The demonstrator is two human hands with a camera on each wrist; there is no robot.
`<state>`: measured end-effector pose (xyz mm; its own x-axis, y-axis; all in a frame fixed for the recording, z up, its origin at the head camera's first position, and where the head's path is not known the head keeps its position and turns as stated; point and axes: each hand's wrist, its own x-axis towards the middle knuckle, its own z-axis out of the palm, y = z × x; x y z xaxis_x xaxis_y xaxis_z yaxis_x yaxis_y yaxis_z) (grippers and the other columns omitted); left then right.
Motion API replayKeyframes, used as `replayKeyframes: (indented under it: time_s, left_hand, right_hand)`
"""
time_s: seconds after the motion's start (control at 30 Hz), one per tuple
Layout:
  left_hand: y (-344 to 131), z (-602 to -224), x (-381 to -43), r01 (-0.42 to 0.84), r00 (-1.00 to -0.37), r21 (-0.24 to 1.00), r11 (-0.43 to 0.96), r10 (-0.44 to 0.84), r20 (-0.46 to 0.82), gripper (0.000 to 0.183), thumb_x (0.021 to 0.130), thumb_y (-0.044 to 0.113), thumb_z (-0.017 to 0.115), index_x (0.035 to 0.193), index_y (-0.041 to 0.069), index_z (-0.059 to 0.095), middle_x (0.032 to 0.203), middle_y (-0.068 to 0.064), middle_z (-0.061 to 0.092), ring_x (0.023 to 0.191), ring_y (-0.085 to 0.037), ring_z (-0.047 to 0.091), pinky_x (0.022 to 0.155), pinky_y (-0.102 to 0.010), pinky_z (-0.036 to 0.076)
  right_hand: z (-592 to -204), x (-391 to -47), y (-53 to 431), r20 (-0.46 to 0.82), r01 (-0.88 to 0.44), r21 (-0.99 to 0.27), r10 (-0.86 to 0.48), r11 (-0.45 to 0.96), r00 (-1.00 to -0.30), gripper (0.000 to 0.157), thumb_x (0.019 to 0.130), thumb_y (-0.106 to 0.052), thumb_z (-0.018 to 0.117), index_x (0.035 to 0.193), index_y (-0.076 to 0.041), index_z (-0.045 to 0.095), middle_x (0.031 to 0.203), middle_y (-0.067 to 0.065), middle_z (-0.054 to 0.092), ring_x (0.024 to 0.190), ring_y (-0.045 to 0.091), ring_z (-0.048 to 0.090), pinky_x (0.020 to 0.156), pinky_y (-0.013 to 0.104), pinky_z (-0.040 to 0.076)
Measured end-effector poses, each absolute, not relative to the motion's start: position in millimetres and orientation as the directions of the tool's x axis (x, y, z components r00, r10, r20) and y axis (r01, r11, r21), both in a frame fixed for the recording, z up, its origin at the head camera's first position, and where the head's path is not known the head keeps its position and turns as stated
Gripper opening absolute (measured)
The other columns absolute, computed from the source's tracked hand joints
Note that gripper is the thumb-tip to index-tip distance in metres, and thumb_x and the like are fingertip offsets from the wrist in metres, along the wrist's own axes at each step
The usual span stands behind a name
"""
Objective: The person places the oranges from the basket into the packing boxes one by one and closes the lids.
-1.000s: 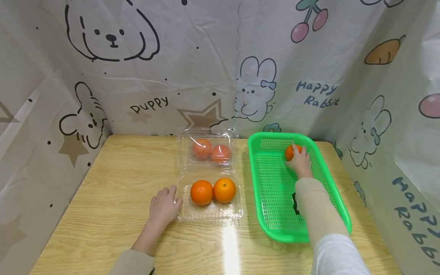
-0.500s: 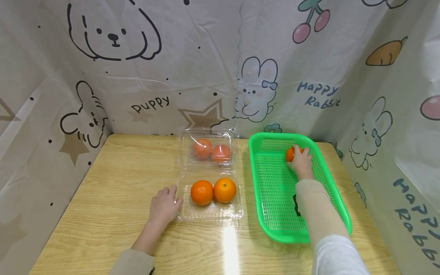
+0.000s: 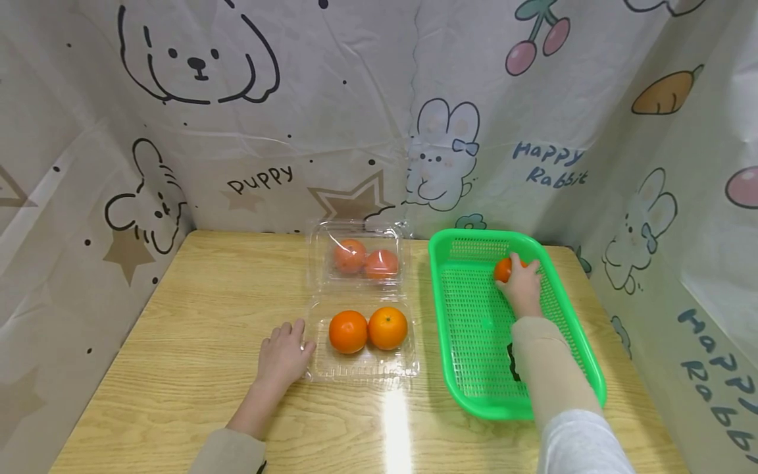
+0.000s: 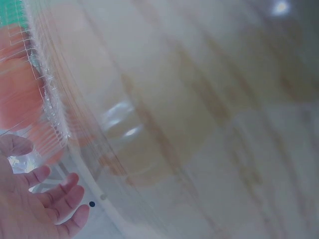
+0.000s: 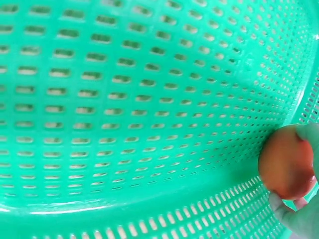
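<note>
My right hand [image 3: 524, 287] grips an orange [image 3: 503, 270] at the far right end of the green basket [image 3: 474, 316]. In the right wrist view, a thumb and a finger press on opposite sides of this orange [image 5: 285, 162]. Beside the left edge of a clear plastic box [image 3: 361, 368] rests my left hand [image 3: 282, 354], its fingers relaxed and its thumb near the rim. The left wrist view shows those fingers [image 4: 55, 199] spread and holding nothing. A redder orange [image 3: 348, 332] and a lighter orange [image 3: 387, 328] sit side by side in the box's near part.
Two paler orange-red round shapes [image 3: 349, 256] show through the glossy plastic [image 3: 320, 263] behind; fruit or reflection, I cannot tell. A wooden table [image 3: 225, 283] carries everything. Printed cloth [image 3: 331, 118] hangs behind and at both sides. A small black piece [image 3: 514, 361] shows beside the right sleeve.
The right hand and its orange have shifted slightly towards me and to the right inside the basket. My left hand and the clear box have stayed put.
</note>
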<state>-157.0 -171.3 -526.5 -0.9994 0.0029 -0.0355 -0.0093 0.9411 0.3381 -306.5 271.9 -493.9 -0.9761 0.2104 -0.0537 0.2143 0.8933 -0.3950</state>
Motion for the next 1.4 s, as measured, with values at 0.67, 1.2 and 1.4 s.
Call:
replayKeyframes:
  time_s: [0.67,1.2,1.4]
  left_hand:
    - [-170.6,-524.2,-156.5,-0.001,-0.999,0.346,0.938,0.012,-0.036,0.035,0.087,0.032,0.049,0.11,0.005,0.047,0.096,-0.016,0.051,0.088,-0.033,0.048,0.071,-0.048,0.039]
    - [-170.8,-524.9,-156.6,-0.006,-0.999,0.339,0.941,0.007,-0.039,0.036,0.087,0.033,0.049,0.11,0.006,0.047,0.098,-0.016,0.052,0.09,-0.033,0.048,0.072,-0.048,0.039]
    - [-170.6,-524.4,-157.1,-0.008,-0.999,0.339,0.941,0.007,-0.042,0.035,0.087,0.033,0.049,0.108,0.006,0.047,0.095,-0.015,0.051,0.088,-0.033,0.048,0.071,-0.047,0.039]
  right_hand:
    - [-497.2,-298.7,274.8,0.031,0.19,-0.452,0.229,0.872,-0.973,0.07,0.08,-0.026,0.066,0.138,-0.014,0.03,0.129,0.035,0.017,0.107,0.055,0.035,0.079,0.062,0.039]
    - [-458.9,-303.2,249.4,0.192,0.071,-0.526,0.2,0.848,-0.961,0.066,0.078,-0.032,0.067,0.134,-0.015,0.037,0.128,0.029,0.027,0.103,0.05,0.043,0.082,0.06,0.041]
    - [-440.1,-299.3,233.4,0.246,-0.012,-0.553,0.15,0.833,-0.958,0.063,0.076,-0.031,0.069,0.131,-0.017,0.04,0.126,0.028,0.029,0.098,0.049,0.047,0.08,0.06,0.042]
